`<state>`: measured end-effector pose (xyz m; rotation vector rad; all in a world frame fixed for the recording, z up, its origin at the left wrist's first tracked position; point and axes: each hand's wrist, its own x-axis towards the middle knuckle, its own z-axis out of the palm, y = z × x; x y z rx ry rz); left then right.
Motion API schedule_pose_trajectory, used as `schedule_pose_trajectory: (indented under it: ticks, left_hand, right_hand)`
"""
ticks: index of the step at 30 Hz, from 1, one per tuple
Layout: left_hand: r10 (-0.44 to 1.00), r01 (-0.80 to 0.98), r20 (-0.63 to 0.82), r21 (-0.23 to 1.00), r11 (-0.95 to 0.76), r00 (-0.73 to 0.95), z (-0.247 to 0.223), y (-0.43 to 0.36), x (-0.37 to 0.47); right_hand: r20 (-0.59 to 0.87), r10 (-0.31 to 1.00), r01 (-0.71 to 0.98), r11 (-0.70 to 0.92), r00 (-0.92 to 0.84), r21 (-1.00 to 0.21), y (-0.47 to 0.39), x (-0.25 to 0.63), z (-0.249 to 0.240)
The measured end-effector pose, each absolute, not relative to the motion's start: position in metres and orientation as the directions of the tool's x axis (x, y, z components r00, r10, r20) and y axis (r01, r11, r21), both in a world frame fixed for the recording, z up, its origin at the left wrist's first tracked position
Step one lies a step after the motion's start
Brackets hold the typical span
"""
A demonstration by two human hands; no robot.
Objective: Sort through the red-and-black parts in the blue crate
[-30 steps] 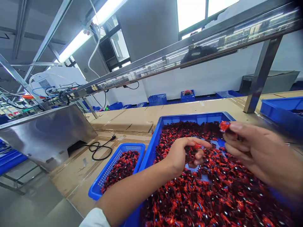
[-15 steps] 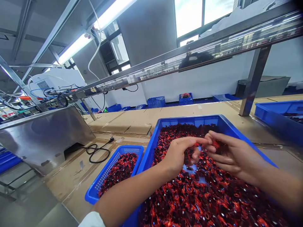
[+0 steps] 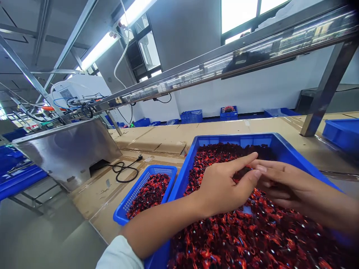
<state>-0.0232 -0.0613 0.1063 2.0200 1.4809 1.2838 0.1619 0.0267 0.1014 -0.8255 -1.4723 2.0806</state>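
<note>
My left hand (image 3: 224,185) reaches over a large blue bin (image 3: 179,186), its index finger and thumb pointing toward my right hand. The other fingers are curled out of sight. My right hand (image 3: 280,181) meets it from the right, bent fingers touching the left fingertips. Whatever lies between the fingertips is hidden. Beneath both hands, the bin holds a thick layer of small, glossy dark-red pieces (image 3: 224,239), some with bright red, ring-like parts. To the left, a smaller perforated blue basket (image 3: 126,205) contains more such pieces.
Cardboard (image 3: 95,201) covers the bench. A black cable with a plug (image 3: 123,172) lies left of the basket, near a metal housing (image 3: 73,149). A metal post (image 3: 322,97) supports a rail across the bench. Another blue bin (image 3: 340,132) stands at right.
My left hand has turned palm-down and moved closer to my right hand, its thumb now near the right fingertips. The red piece seen at my right fingers is now hidden. The view has shifted slightly.
</note>
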Motion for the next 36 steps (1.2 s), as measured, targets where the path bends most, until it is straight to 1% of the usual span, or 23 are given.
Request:
schedule_pose_trajectory:
  ticks: [2, 4, 7, 9, 12, 14, 17, 20, 22, 25, 28, 31, 33, 36]
  left_hand:
    - [0.868, 0.589, 0.489, 0.679, -0.439, 0.084, 0.103, -0.059, -0.022]
    - [0.863, 0.555, 0.494, 0.691, -0.463, 0.105, 0.101, -0.057, -0.021]
    - [0.877, 0.478, 0.471, 0.750, -0.457, 0.098, 0.099, -0.057, -0.020]
    - [0.897, 0.410, 0.435, 0.806, -0.427, 0.078, 0.099, -0.056, -0.021]
    - [0.920, 0.325, 0.386, 0.864, -0.385, 0.064, 0.099, -0.053, -0.022]
    - [0.922, 0.325, 0.382, 0.866, -0.380, 0.062, 0.098, -0.051, -0.022]
    - [0.917, 0.397, 0.394, 0.834, -0.383, 0.056, 0.096, -0.048, -0.020]
    - [0.909, 0.470, 0.415, 0.794, -0.387, 0.047, 0.092, -0.045, -0.019]
    - [0.884, 0.495, 0.465, 0.757, -0.427, 0.052, 0.089, -0.043, -0.018]
    - [0.830, 0.501, 0.552, 0.699, -0.510, 0.074, 0.086, -0.040, -0.019]
    - [0.802, 0.482, 0.593, 0.682, -0.550, 0.076, 0.085, -0.038, -0.020]
    - [0.784, 0.481, 0.617, 0.666, -0.570, 0.075, 0.085, -0.038, -0.021]
    - [0.776, 0.487, 0.626, 0.656, -0.577, 0.078, 0.086, -0.037, -0.021]
    - [0.797, 0.467, 0.602, 0.690, -0.553, 0.055, 0.087, -0.037, -0.022]
  right_hand:
    - [-0.245, 0.667, -0.044, -0.386, -0.704, -0.922, 0.029, 0.161, 0.102]
    - [-0.273, 0.670, -0.089, -0.453, -0.691, -0.887, 0.030, 0.161, 0.099]
    - [-0.317, 0.651, -0.137, -0.548, -0.690, -0.825, 0.031, 0.162, 0.094]
    - [-0.296, 0.654, -0.196, -0.570, -0.696, -0.798, 0.031, 0.161, 0.093]
    - [-0.250, 0.697, -0.268, -0.544, -0.672, -0.796, 0.032, 0.159, 0.095]
    - [-0.261, 0.729, -0.245, -0.508, -0.632, -0.826, 0.033, 0.157, 0.096]
    - [-0.305, 0.755, -0.186, -0.487, -0.580, -0.854, 0.032, 0.153, 0.094]
    - [-0.314, 0.747, -0.125, -0.466, -0.586, -0.876, 0.029, 0.149, 0.091]
    - [-0.303, 0.743, -0.092, -0.438, -0.597, -0.894, 0.026, 0.146, 0.091]
    - [-0.291, 0.740, -0.087, -0.426, -0.607, -0.901, 0.024, 0.144, 0.090]
    - [-0.244, 0.730, -0.087, -0.383, -0.638, -0.920, 0.026, 0.144, 0.087]
    - [-0.192, 0.733, -0.093, -0.329, -0.653, -0.940, 0.029, 0.146, 0.084]
    - [-0.187, 0.744, -0.092, -0.317, -0.642, -0.944, 0.030, 0.146, 0.084]
    - [-0.204, 0.759, -0.082, -0.320, -0.618, -0.944, 0.029, 0.146, 0.087]
